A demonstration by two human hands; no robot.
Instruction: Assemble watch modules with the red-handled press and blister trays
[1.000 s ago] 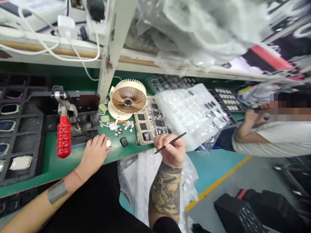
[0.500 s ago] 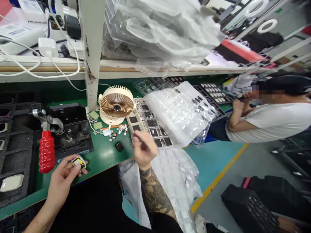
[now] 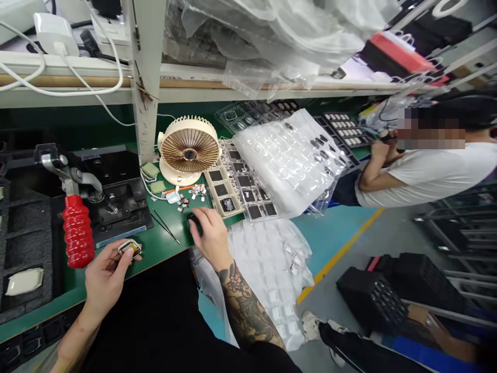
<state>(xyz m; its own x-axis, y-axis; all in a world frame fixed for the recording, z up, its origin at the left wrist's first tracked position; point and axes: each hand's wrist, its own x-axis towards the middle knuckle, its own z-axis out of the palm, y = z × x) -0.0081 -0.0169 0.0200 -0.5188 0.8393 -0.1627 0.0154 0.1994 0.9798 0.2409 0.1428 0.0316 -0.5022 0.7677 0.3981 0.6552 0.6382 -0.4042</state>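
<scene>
Near the bench's front edge, my left hand (image 3: pixel 108 277) grips a small watch-like case (image 3: pixel 130 249) with a yellow part inside, thumb on top. My right hand (image 3: pixel 212 235) is at the small black piece (image 3: pixel 193 218) on the green bench (image 3: pixel 176 248), its fingers closed round it and partly hiding it. Between the hands lie black tweezers (image 3: pixel 166 227). Behind my right hand a beige tray (image 3: pixel 218 180) has a dark square part (image 3: pixel 228 204) in its front compartment. Small white and brown pieces (image 3: pixel 198 192) are scattered beside the tray.
A clamp with a red handle (image 3: pixel 77 233) stands left of my left hand, beside a dark foam tray (image 3: pixel 29 228). A beige fan (image 3: pixel 189 150) stands behind. Bagged sheets (image 3: pixel 283 160) lie at the right, and a person in a white shirt (image 3: pixel 430 178) sits beyond.
My right hand has moved left from the beige tray to the black piece. Tweezers now show on the bench, and a dark part shows in the tray. My left hand still holds the case.
</scene>
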